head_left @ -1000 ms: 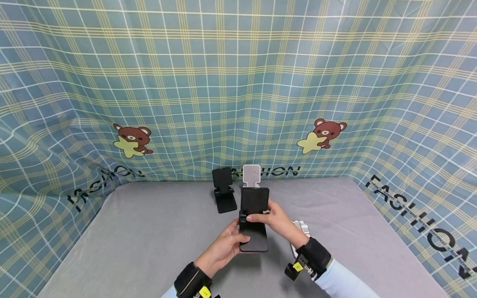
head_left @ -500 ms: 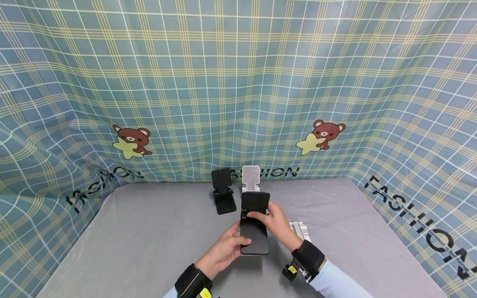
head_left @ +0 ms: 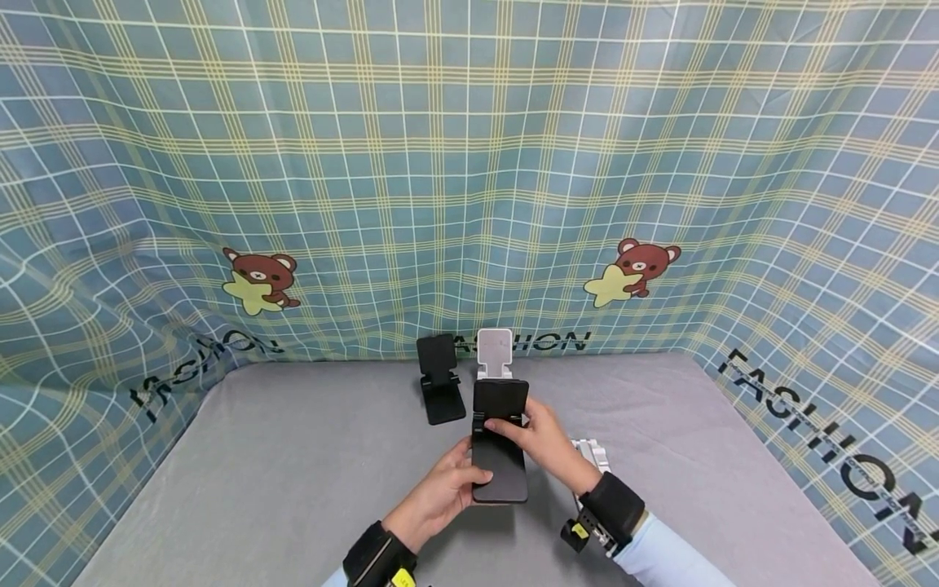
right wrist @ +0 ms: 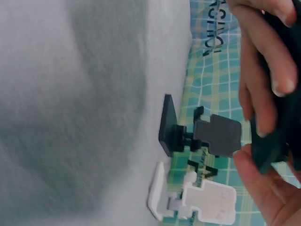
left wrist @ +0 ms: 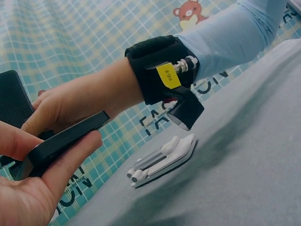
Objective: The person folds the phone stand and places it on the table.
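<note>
Both hands hold a black foldable phone stand (head_left: 500, 473) above the table, its upper panel raised at an angle from its base. The left hand (head_left: 443, 489) grips the base from the left, thumb on top and fingers underneath. At the hinge, the right hand (head_left: 546, 440) holds the stand from the right, its thumb across the front. In the left wrist view, the left hand (left wrist: 28, 197) pinches the base edge, with the right hand (left wrist: 56, 110) behind. The right wrist view shows the left fingers (right wrist: 268, 61) under the dark stand and the right hand (right wrist: 263, 188) below them.
An unfolded black phone stand (head_left: 440, 383) and an unfolded white one (head_left: 495, 350) stand at the back of the grey table (head_left: 293, 473). A folded white stand (left wrist: 162, 160) lies by the right forearm. Checked cloth (head_left: 469, 204) hangs behind and along the sides.
The held stand's upper panel has tilted and looks shorter than a second ago. The right hand moved slightly with it. The left hand has stayed nearly still.
</note>
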`<state>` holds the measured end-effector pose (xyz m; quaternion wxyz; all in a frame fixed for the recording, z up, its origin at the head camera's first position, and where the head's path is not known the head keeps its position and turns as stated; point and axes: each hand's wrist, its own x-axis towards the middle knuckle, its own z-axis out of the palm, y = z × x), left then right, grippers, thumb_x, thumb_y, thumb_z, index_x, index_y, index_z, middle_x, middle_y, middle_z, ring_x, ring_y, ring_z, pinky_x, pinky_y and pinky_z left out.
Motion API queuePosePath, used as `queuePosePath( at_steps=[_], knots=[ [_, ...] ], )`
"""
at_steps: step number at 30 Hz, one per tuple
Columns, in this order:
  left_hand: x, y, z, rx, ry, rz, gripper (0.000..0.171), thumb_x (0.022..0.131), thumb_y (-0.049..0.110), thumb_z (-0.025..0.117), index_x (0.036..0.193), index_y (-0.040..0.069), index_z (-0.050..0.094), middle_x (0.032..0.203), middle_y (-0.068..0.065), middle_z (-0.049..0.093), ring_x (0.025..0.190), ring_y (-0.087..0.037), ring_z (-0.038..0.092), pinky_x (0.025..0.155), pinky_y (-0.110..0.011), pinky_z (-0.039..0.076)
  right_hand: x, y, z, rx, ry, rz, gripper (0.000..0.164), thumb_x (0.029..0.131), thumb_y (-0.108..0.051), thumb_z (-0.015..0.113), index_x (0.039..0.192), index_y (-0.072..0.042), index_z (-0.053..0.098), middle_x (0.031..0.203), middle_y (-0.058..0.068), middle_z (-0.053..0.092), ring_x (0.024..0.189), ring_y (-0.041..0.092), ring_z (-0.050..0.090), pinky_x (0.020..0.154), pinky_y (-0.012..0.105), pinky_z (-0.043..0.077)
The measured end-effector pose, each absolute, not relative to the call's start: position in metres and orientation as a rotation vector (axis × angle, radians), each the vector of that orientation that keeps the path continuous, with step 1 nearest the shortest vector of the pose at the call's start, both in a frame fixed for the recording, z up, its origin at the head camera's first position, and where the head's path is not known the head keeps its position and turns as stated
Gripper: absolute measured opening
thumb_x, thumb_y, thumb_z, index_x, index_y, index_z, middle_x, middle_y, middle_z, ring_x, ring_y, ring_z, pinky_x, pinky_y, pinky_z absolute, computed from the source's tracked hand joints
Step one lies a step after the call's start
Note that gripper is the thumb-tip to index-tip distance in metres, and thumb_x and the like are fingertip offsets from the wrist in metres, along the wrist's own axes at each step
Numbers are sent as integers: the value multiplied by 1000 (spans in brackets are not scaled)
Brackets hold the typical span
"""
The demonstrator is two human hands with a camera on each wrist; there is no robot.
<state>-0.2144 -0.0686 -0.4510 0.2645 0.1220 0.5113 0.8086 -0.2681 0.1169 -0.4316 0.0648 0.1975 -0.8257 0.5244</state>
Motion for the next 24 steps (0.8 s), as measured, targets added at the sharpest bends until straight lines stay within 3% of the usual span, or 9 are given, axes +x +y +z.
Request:
queuePosePath(
  at_steps=[8, 11, 13, 16, 19, 24],
  knots=[
    [-215, -69, -452, 303, 1411, 2186, 73, 87, -6, 48, 149, 2, 10, 134, -22, 51, 110, -22, 62, 89, -37, 54, -272, 133, -407, 668, -2568, 1488, 58, 81, -39, 73, 132, -25, 50, 120, 1, 62, 93, 17, 61, 70, 31, 52],
    [-215, -69, -453, 302, 1406, 2191, 73, 87, -6, 49, 149, 1, 10, 132, -21, 52, 109, -23, 62, 89, -37, 54, -273, 138, -395, 806, -2496, 1445, 59, 85, -34, 71, 137, -27, 44, 129, 1, 58, 104, 22, 61, 82, 38, 50],
    [-215, -68, -453, 296, 1405, 2192, 73, 87, -6, 49, 148, 1, 10, 131, -21, 53, 109, -22, 62, 88, -37, 55, -271, 138, -385, 898, -2453, 1438, 58, 87, -28, 69, 139, -29, 43, 133, 0, 56, 120, 23, 53, 94, 45, 45],
    [-215, -68, -454, 294, 1402, 2192, 73, 87, -6, 48, 149, 1, 10, 131, -22, 52, 110, -23, 61, 88, -37, 55, -265, 135, -372, 984, -2436, 1437, 58, 89, -17, 67, 141, -22, 43, 136, 4, 54, 124, 27, 51, 101, 50, 42],
    [-215, -68, -454, 293, 1396, 2192, 73, 87, -6, 48, 149, 2, 10, 134, -22, 50, 112, -24, 60, 88, -37, 54, -265, 132, -370, 1011, -2454, 1424, 56, 89, -10, 65, 140, -19, 45, 134, 7, 56, 120, 24, 55, 100, 45, 45],
    [-216, -68, -454, 304, 1399, 2189, 73, 88, -6, 48, 149, 2, 9, 137, -24, 47, 113, -25, 60, 90, -37, 54, -269, 132, -380, 1021, -2475, 1413, 46, 92, -15, 62, 133, -31, 52, 128, -3, 60, 105, 14, 61, 85, 33, 52]
  ],
)
